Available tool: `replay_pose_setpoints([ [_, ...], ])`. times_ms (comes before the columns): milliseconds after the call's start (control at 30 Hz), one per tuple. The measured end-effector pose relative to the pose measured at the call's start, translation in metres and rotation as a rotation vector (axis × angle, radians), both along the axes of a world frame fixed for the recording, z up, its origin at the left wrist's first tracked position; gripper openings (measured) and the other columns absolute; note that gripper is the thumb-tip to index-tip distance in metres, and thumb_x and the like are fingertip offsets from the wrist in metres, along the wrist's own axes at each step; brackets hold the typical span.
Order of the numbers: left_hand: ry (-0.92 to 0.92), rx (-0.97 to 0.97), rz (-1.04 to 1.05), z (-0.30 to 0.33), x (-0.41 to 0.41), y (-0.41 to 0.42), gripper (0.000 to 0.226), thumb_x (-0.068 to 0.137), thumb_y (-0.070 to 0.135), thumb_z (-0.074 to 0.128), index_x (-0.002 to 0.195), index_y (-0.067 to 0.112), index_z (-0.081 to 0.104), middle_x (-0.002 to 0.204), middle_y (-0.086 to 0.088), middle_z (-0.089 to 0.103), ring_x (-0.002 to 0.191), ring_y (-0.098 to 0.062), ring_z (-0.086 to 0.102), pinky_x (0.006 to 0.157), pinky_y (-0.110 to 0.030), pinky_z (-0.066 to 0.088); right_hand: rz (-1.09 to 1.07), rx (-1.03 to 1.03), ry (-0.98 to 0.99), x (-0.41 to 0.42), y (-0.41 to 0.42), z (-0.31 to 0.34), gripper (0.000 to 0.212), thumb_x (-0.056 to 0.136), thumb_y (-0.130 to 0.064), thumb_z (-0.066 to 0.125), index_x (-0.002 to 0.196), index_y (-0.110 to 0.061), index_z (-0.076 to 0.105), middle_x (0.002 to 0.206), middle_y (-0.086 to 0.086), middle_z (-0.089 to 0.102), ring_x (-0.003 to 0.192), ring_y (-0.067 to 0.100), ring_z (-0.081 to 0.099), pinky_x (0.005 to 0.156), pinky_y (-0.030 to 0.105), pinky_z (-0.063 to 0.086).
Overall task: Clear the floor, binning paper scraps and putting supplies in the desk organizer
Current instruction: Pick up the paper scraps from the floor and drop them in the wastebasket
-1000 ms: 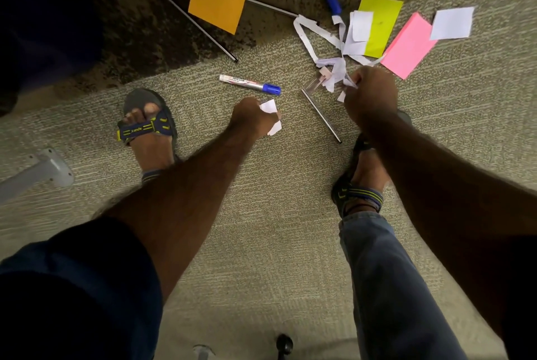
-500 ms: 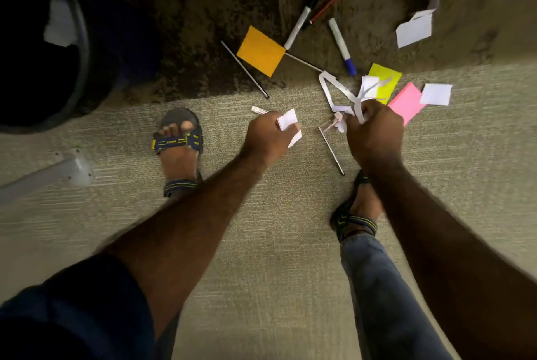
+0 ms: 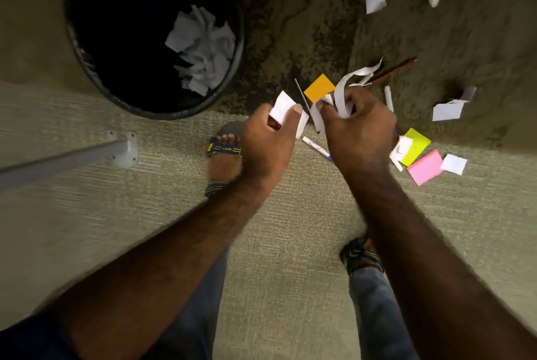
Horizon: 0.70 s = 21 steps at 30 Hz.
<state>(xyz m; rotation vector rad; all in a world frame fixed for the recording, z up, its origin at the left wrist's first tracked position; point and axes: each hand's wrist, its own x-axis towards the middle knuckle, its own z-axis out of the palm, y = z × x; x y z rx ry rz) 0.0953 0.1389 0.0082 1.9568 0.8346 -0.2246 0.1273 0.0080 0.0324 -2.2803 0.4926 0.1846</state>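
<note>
Head view: both hands were raised above the floor (image 3: 276,243), each full of paper, with the bin (image 3: 87,66) up and to the left.
Left hand (image 3: 268,138): its fingers and thumb were clenched on small white scraps (image 3: 283,106).
Right hand (image 3: 359,130): it was grasping a crumpled wad with a long paper strip (image 3: 348,83) curling up out of the fist.
Bin: it stood open and already held crumpled white paper (image 3: 200,48); neither hand was over its mouth.
Spill risk: the loose strip looked likely to catch the rim or flutter outside if let go too early.
Drop risk: the left hand's scraps looked thinly pinched and could slip on the way across.
Foot risk: a marker (image 3: 315,147) lay just beside the sandalled left foot (image 3: 223,153); a step toward the bin could roll on it.
Left on floor: orange note (image 3: 319,89), yellow note (image 3: 417,144), pink note pad (image 3: 425,167) and scattered white scraps.
</note>
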Motion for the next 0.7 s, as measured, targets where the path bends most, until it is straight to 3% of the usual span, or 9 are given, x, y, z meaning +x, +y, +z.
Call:
replay_pose_setpoints([
  [100, -0.068, -0.009, 0.076, 0.025, 0.001, 0.037, 0.023, 0.088, 0.042, 0.078, 0.078, 0.025, 0.067, 0.06, 0.015, 0.065, 0.055, 0.008, 0.06, 0.047, -0.006, 0.04, 0.042, 0.062, -0.015, 0.011, 0.039, 0.022, 0.015, 0.086, -0.036, 0.079, 0.092, -0.022, 0.078, 0.076, -0.016, 0.071, 0.07, -0.008, 0.065, 0.066, 0.006, 0.047],
  [200, -0.136, -0.036, 0.154, 0.039, 0.003, 0.076, 0.02, 0.09, 0.038, 0.077, 0.078, 0.029, 0.064, 0.064, 0.027, 0.068, 0.056, 0.009, 0.064, 0.048, -0.007, 0.043, 0.116, 0.107, -0.019, 0.021, 0.078, 0.039, 0.017, 0.088, -0.034, 0.079, 0.096, -0.019, 0.079, 0.086, -0.008, 0.076, 0.078, 0.008, 0.072, 0.074, 0.037, 0.061],
  [267, -0.164, -0.002, 0.196, 0.041, 0.008, 0.104, 0.022, 0.09, 0.036, 0.078, 0.078, 0.025, 0.064, 0.061, 0.027, 0.066, 0.055, 0.011, 0.062, 0.049, -0.005, 0.041, 0.154, 0.153, -0.011, 0.026, 0.103, 0.046, 0.018, 0.089, -0.032, 0.08, 0.095, -0.016, 0.078, 0.086, -0.004, 0.077, 0.079, 0.014, 0.072, 0.075, 0.046, 0.06],
  [367, -0.18, 0.018, 0.275, 0.038, 0.019, 0.145, 0.019, 0.09, 0.037, 0.077, 0.081, 0.024, 0.067, 0.067, 0.015, 0.069, 0.061, 0.006, 0.065, 0.054, -0.019, 0.052, 0.225, 0.17, -0.007, 0.037, 0.135, 0.051, 0.019, 0.089, -0.031, 0.08, 0.097, -0.013, 0.078, 0.087, -0.001, 0.077, 0.079, 0.017, 0.073, 0.074, 0.045, 0.059],
  [433, -0.194, 0.027, 0.313, 0.033, 0.026, 0.167, 0.017, 0.09, 0.039, 0.076, 0.084, 0.026, 0.067, 0.077, 0.006, 0.074, 0.072, -0.014, 0.074, 0.062, -0.039, 0.062, 0.283, 0.173, -0.022, 0.044, 0.156, 0.051, 0.019, 0.089, -0.03, 0.08, 0.098, -0.013, 0.078, 0.088, -0.003, 0.077, 0.08, 0.014, 0.072, 0.074, 0.043, 0.058],
  [500, -0.218, 0.033, 0.355, 0.027, 0.034, 0.185, 0.017, 0.09, 0.039, 0.076, 0.086, 0.024, 0.068, 0.082, -0.007, 0.076, 0.079, -0.031, 0.076, 0.064, -0.05, 0.062, 0.332, 0.174, -0.049, 0.049, 0.176, 0.047, 0.018, 0.088, -0.027, 0.08, 0.1, -0.014, 0.078, 0.09, -0.004, 0.078, 0.082, 0.013, 0.072, 0.075, 0.04, 0.058],
  [700, -0.238, 0.038, 0.465, 0.011, 0.049, 0.216, 0.029, 0.087, 0.037, 0.077, 0.095, 0.011, 0.068, 0.081, -0.005, 0.073, 0.075, -0.026, 0.074, 0.068, -0.051, 0.062, 0.494, 0.126, -0.046, 0.059, 0.215, 0.021, 0.027, 0.088, -0.031, 0.078, 0.108, -0.012, 0.075, 0.097, 0.002, 0.077, 0.09, 0.02, 0.073, 0.078, 0.043, 0.058],
])
